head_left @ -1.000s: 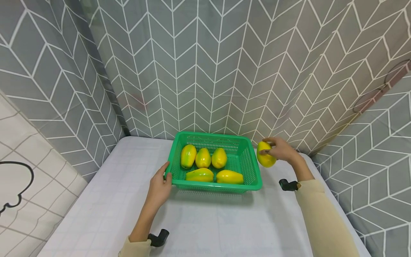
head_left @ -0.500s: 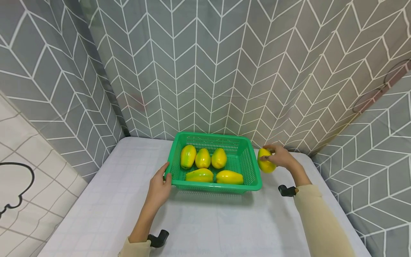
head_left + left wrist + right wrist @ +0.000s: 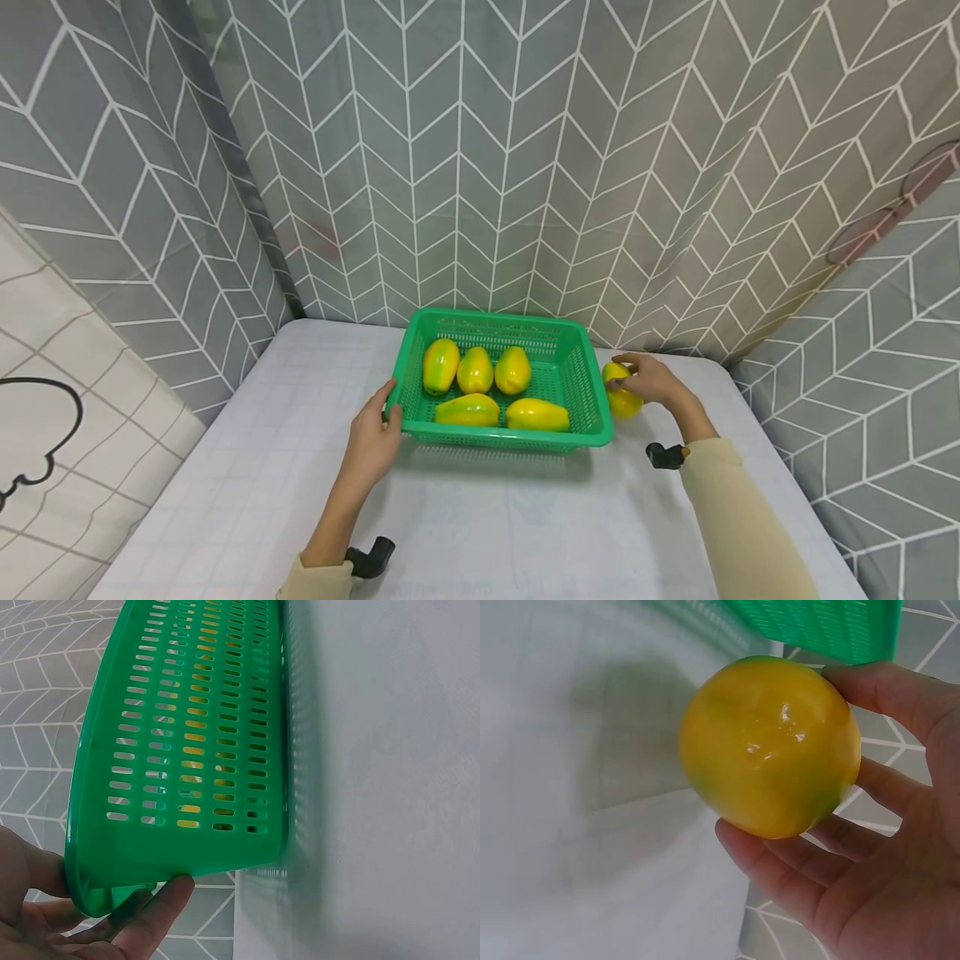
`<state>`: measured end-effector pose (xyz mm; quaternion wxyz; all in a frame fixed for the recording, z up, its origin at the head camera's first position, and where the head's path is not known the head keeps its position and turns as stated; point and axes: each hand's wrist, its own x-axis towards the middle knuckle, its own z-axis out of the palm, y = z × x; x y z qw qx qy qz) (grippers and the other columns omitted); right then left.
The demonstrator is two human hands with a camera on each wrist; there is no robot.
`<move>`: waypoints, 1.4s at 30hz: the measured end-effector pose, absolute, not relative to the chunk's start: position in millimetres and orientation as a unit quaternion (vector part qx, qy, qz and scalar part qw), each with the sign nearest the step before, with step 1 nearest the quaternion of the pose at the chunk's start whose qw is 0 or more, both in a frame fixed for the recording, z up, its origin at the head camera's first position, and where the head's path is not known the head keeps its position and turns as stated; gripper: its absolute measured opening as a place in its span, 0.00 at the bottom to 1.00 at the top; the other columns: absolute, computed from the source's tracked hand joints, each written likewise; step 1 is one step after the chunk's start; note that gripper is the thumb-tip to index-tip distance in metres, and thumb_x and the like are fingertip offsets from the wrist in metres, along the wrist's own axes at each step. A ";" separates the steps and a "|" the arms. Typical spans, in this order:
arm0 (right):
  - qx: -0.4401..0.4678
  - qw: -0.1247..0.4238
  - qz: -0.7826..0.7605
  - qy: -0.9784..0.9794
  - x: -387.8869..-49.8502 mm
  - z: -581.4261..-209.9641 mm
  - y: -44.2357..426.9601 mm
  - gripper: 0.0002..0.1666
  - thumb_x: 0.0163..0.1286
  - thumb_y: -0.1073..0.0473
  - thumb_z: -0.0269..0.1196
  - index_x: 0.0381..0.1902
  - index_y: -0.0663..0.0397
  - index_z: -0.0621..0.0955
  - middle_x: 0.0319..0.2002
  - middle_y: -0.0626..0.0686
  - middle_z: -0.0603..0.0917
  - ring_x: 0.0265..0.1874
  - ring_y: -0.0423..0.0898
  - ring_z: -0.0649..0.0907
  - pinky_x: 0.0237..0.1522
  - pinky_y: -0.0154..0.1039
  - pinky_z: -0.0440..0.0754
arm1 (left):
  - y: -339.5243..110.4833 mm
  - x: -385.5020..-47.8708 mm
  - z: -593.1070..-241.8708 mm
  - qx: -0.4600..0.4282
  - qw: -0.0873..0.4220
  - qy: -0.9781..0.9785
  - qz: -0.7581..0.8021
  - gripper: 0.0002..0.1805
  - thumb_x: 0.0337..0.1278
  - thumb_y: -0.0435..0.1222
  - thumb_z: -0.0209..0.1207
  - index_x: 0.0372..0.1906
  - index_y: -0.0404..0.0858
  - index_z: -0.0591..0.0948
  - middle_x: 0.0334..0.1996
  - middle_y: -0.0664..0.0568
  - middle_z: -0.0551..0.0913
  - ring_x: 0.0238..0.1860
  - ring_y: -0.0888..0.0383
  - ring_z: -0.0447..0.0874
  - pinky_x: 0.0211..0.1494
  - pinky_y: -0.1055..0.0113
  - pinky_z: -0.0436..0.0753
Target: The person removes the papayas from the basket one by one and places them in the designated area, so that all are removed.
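Note:
A green plastic basket [image 3: 498, 437] with slotted walls stands on the table, with several yellow-green papayas [image 3: 441, 367] lying inside. At its left end my left hand [image 3: 372, 439] grips the rim; in the left wrist view the thumb and fingers [image 3: 154, 919] bend around the basket's corner. Just outside the right wall, my right hand [image 3: 651, 380] holds another papaya [image 3: 769, 750] between thumb and fingers. In the right wrist view its blunt end faces the camera, with a shadow on the cloth beside it. Whether this papaya touches the table, I cannot tell.
A white cloth covers the table [image 3: 480, 525]. Grey curtains [image 3: 525, 167] with white chevron lines hang close behind the basket and along the right side. A white grid-patterned sheet [image 3: 75, 450] hangs at the left.
My right hand has come down and slightly nearer with its papaya, along the basket's right side. The left hand, the basket and the papayas inside have stayed in place.

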<state>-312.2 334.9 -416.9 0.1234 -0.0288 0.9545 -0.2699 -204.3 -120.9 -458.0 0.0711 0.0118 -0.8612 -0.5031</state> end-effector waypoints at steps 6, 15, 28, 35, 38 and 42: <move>-0.024 0.129 -0.263 0.956 -312.4 -421.9 335.5 0.44 0.69 0.52 0.65 0.78 0.65 0.67 0.68 0.78 0.74 0.54 0.64 0.83 0.47 0.47 0.89 | -120.7 -204.6 -456.6 0.008 0.074 -0.861 -0.504 0.29 0.82 0.33 0.45 0.81 0.30 0.63 0.79 0.31 0.66 0.72 0.34 0.76 0.69 0.38 0.81; -0.020 0.138 -0.263 0.955 -309.4 -426.5 337.5 0.44 0.69 0.53 0.66 0.78 0.66 0.68 0.68 0.78 0.74 0.52 0.63 0.83 0.46 0.48 0.89 | -121.0 -206.1 -456.9 0.011 0.077 -0.860 -0.505 0.29 0.81 0.33 0.46 0.80 0.30 0.65 0.78 0.31 0.68 0.70 0.36 0.78 0.66 0.41 0.83; -0.028 0.144 -0.266 0.953 -305.1 -432.9 340.3 0.44 0.69 0.53 0.66 0.78 0.65 0.67 0.68 0.78 0.74 0.54 0.64 0.83 0.45 0.49 0.89 | -130.0 -202.9 -455.7 0.019 0.071 -0.864 -0.498 0.30 0.81 0.33 0.44 0.81 0.27 0.62 0.78 0.31 0.69 0.66 0.40 0.79 0.58 0.53 0.83; -0.025 0.147 -0.268 0.952 -305.0 -433.9 338.5 0.44 0.69 0.52 0.66 0.78 0.65 0.67 0.69 0.78 0.73 0.54 0.64 0.83 0.45 0.48 0.89 | -138.6 -198.6 -453.6 0.026 0.070 -0.869 -0.489 0.30 0.80 0.33 0.44 0.81 0.27 0.63 0.78 0.31 0.69 0.62 0.43 0.78 0.49 0.64 0.81; -0.025 0.149 -0.269 0.951 -304.9 -434.4 338.0 0.44 0.70 0.52 0.66 0.78 0.65 0.67 0.69 0.78 0.73 0.54 0.65 0.82 0.46 0.49 0.89 | -140.6 -197.2 -453.6 0.028 0.072 -0.868 -0.490 0.30 0.80 0.32 0.44 0.80 0.27 0.63 0.78 0.31 0.69 0.63 0.43 0.78 0.51 0.62 0.82; -0.020 0.153 -0.272 0.950 -304.2 -433.0 337.1 0.45 0.70 0.52 0.66 0.79 0.64 0.66 0.70 0.78 0.72 0.54 0.64 0.82 0.46 0.49 0.89 | -141.2 -196.0 -454.0 0.031 0.072 -0.865 -0.495 0.30 0.81 0.32 0.44 0.81 0.27 0.62 0.78 0.31 0.68 0.66 0.42 0.77 0.56 0.55 0.83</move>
